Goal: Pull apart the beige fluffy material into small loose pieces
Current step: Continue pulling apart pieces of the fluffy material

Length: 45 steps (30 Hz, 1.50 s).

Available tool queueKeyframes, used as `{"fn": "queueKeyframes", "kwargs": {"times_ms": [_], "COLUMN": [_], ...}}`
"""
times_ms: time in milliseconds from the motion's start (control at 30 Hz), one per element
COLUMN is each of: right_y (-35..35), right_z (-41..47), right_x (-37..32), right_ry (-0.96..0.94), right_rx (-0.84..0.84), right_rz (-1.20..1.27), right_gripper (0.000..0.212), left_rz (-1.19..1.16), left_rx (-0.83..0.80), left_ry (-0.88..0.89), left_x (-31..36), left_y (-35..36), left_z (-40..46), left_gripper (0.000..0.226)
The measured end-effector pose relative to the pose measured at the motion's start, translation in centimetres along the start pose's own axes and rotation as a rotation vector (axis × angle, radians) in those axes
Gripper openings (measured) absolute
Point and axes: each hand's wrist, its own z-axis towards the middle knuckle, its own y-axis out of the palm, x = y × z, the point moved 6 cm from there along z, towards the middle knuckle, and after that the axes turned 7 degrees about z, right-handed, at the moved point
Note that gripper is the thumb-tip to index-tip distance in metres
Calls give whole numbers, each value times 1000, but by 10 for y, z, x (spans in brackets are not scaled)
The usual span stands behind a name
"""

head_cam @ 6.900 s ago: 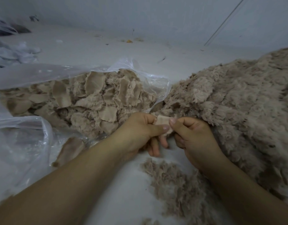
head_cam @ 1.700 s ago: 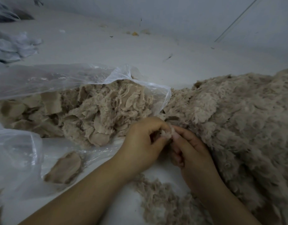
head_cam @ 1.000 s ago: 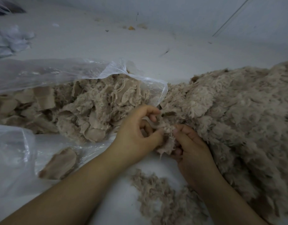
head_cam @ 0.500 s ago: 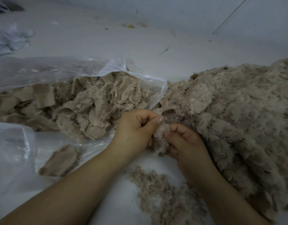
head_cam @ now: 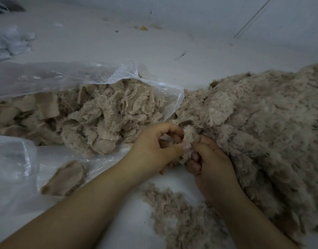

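Compared with half a second earlier, the left hand [head_cam: 154, 146] and right hand [head_cam: 211, 164] have shifted their hold: the tuft [head_cam: 189, 139] between them now stands taller and more exposed, and the left fingers sit more spread above it. The left thumb and fingers pinch the tuft on its left side; the right thumb and fingers pinch its lower right side. Judged from this, a fresh piece is set up for tearing, not yet split.

The tuft rises roughly upright between the hands, its long axis running from the near edge up toward the large beige pile [head_cam: 258, 123], which it touches at its top right. The loose shreds [head_cam: 178, 209] lie nearer the viewer than the tuft. The plastic bag [head_cam: 118, 74] of pieces lies left of the tuft.
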Motion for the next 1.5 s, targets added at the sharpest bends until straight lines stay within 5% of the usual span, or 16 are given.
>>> {"fn": "queueKeyframes", "kwargs": {"times_ms": [200,367,567,867,1067,1167,1267,1367,1500], "right_y": [2,9,11,7,0,-1,-2,3,10], "right_z": [-1,-4,-3,-3,-1,-2,-3,-5,-7], "right_x": [-2,-4,-5,-2,-2,-2,-2,-3,-2], "right_ry": [-23,-52,-28,9,24,29,30,10,-8], "right_rx": [-38,-62,-26,50,106,114,141,95,-3], "right_rz": [24,-170,18,56,70,69,63,7,-76], "right_gripper": [19,22,46,39,38,37,52,45,25], "left_rz": [68,131,70,3,30,162,509,636,737], "left_rx": [-132,0,31,-77,-310,-238,52,246,-24], "left_ry": [-65,69,43,77,21,-6,73,231,321], "left_x": [-8,4,4,11,12,3,-2,8,6], "left_y": [3,-3,-7,-13,-6,-13,-24,-25,-3], "left_z": [0,0,-1,-7,-13,-9,-3,-3,4], "left_gripper": [9,7,9,21,12,12,18,18,40]}}
